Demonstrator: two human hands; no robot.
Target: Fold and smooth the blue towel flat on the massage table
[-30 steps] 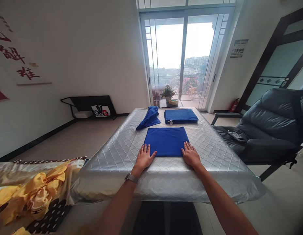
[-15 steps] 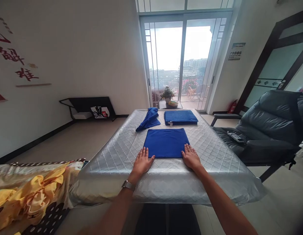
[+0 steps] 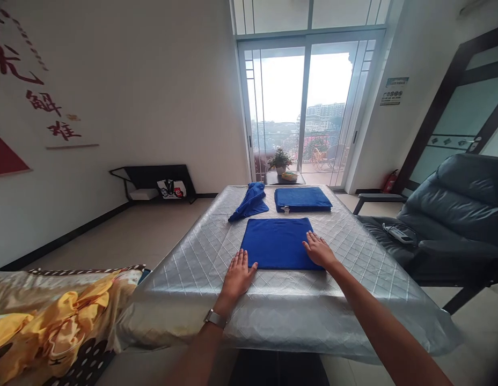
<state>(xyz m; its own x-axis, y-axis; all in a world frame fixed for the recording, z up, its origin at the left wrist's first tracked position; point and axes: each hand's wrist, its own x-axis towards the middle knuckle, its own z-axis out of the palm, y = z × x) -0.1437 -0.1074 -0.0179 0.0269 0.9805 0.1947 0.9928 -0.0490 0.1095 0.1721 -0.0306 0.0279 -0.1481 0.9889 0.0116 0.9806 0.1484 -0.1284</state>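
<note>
A blue folded cloth (image 3: 277, 244) lies flat and squared on the silver quilted tablecloth (image 3: 200, 268). My left hand (image 3: 237, 273) rests at its near left corner, fingers stretched out and touching the edge. On the right side, my right hand (image 3: 319, 250) lies with its fingers extended over the cloth's right edge. Beyond it sits a stack of folded blue cloths (image 3: 303, 198) with a small white tag at its front. To the left of that stack, a crumpled blue cloth (image 3: 249, 202) lies loosely bunched.
A dark padded armchair (image 3: 462, 214) with a corded controller (image 3: 400, 234) stands close on the right. Yellow cloth items (image 3: 72, 321) lie on a bed or couch at lower left. Behind the table is a potted plant (image 3: 280, 160) before glass sliding doors.
My right hand has slid from the cloth's near right corner up along its right edge. The left hand stays near its corner. The whole view has shifted slightly.
</note>
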